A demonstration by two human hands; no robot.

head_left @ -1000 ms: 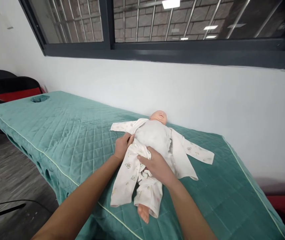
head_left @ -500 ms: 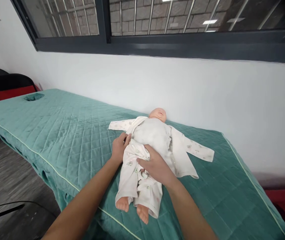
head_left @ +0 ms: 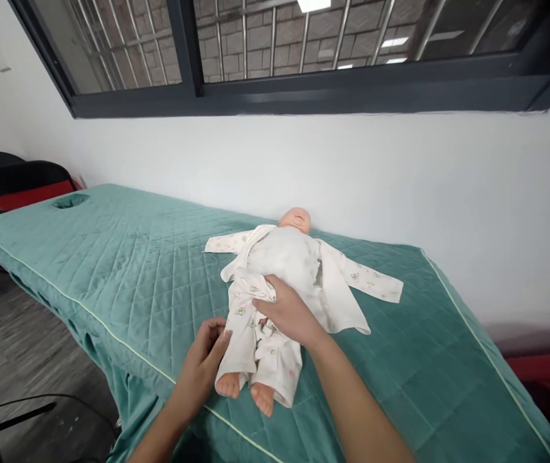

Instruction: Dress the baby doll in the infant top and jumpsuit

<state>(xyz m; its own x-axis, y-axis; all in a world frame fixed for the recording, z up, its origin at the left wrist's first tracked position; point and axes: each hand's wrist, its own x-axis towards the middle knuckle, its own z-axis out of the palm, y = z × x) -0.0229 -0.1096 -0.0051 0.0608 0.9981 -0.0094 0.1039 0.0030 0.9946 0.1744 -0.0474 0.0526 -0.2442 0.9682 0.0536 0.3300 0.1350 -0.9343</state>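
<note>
A baby doll (head_left: 295, 219) lies on its back, its head by the wall and its feet towards me. It wears patterned white trousers (head_left: 243, 316) and a white jacket (head_left: 347, 307) spread open at both sides, baring its pale cloth torso (head_left: 282, 254). My right hand (head_left: 288, 312) is closed on the bunched upper part of the trousers, thumb in front; its other fingers are partly hidden. Beside the trouser leg on the left, my left hand (head_left: 206, 357) has curled fingers, with the thumb at the cloth's outer edge. Both doll feet stick out of the trouser ends.
A green quilted cover (head_left: 135, 257) drapes the bed, which has a face hole (head_left: 70, 200) at its far left. The white wall (head_left: 424, 180) and a dark-framed window (head_left: 304, 96) stand behind. Black-and-red chairs (head_left: 27, 186) are at the left.
My left hand has moved from the trouser waist down to the lower leg on the left. My right hand keeps its hold on the trousers. The view has shifted slightly.
</note>
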